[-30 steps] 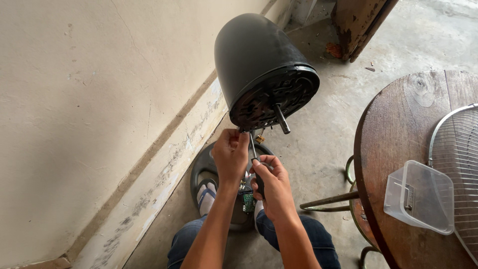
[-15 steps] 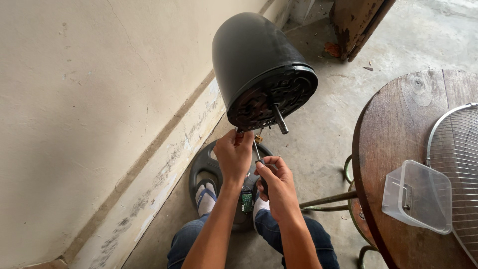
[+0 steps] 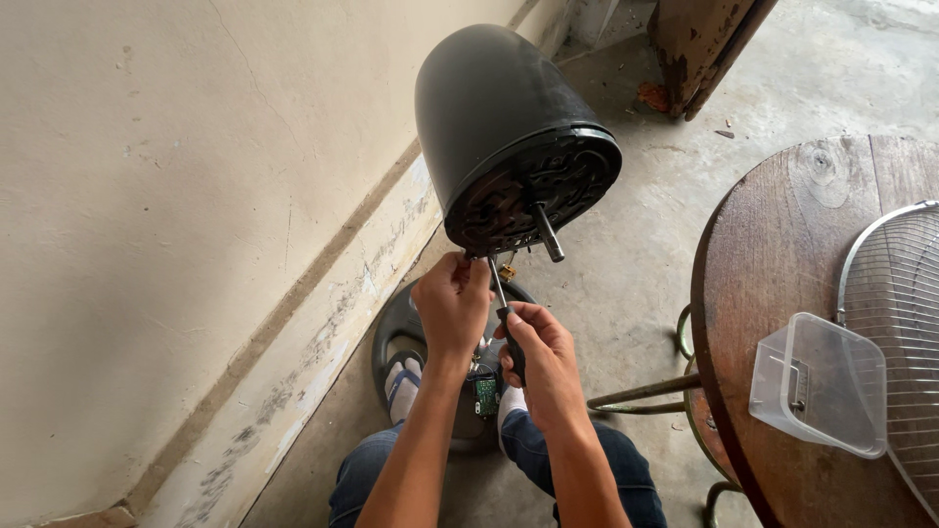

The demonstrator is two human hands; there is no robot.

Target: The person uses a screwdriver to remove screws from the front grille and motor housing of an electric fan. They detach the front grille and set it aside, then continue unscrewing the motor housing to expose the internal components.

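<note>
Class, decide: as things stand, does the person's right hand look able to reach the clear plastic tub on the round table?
Probably yes: the right hand grips a screwdriver, but nothing blocks the way to the tub.

A black domed fan motor housing (image 3: 499, 117) tilts forward, its open face and steel shaft (image 3: 549, 233) exposed; a slim black-handled screwdriver (image 3: 503, 318) angles up to its lower rim.
</note>
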